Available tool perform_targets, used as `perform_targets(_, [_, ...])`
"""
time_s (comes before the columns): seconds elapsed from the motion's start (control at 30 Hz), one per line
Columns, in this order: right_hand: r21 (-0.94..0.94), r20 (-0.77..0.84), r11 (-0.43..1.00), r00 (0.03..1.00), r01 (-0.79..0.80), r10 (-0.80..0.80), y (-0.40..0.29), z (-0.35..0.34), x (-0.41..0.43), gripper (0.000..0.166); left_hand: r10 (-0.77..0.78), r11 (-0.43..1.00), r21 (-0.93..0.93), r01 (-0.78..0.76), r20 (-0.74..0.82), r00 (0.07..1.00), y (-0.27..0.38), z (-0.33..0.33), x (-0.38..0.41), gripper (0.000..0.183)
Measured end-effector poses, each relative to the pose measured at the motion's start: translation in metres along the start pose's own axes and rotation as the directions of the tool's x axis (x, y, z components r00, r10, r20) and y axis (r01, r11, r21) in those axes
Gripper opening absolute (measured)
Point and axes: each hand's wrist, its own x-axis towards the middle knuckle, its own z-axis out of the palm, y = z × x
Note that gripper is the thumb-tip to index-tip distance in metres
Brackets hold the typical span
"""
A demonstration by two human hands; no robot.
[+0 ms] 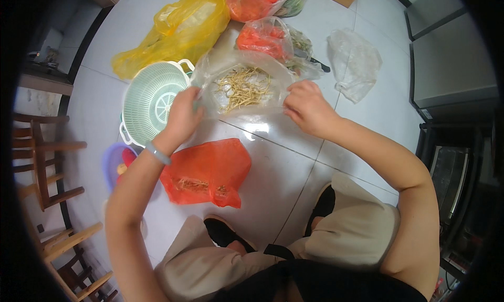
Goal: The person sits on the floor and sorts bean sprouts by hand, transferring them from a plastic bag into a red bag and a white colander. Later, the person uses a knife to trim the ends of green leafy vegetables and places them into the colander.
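Note:
A clear plastic bag [240,60] lies spread over the tiled floor, with thin pale-yellow root-like stems [246,90] heaped inside it. My left hand [184,115] grips the bag's left edge, slightly blurred. Its right edge is pinched in the fingers of my right hand [309,107]. Beside my left hand sits a pale green and white plastic colander [153,97]. Nearer to me is a red plastic bag [232,160] with thin brownish stems [195,184] showing at its lower side.
Beyond lie a yellow plastic bag [189,30], a red bag inside clear plastic [264,38], a dark-handled tool [319,65], and a crumpled clear bag [356,64]. A purple basin [112,164] holding red items is at left, near wooden chairs [37,152]. Dark cabinets stand at right.

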Motion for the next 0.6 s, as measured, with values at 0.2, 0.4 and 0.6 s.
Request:
perform_targets(0.2, [0.195, -0.215, 0.979, 0.976, 0.059, -0.016, -0.014, -0.058, -0.013, 0.016, -0.22, 0.812, -0.567, 0.137, -0.079, 0.972, 0.105, -0.055, 0.013, 0.015])
perform_targets(0.4, [0.267, -0.386, 0.956, 0.895, -0.123, 0.223, 0.043, -0.062, -0.025, 0.042, -0.048, 0.781, -0.624, 0.017, -0.033, 0.998, 0.144, -0.079, 0.026, 0.042])
perform_targets(0.6, [-0.109, -0.201, 0.428, 0.442, -0.897, 0.874, 0.192, -0.014, -0.084, 0.114, -0.157, 0.722, -0.638, 0.268, 0.226, 0.961, 0.156, -0.042, -0.007, 0.067])
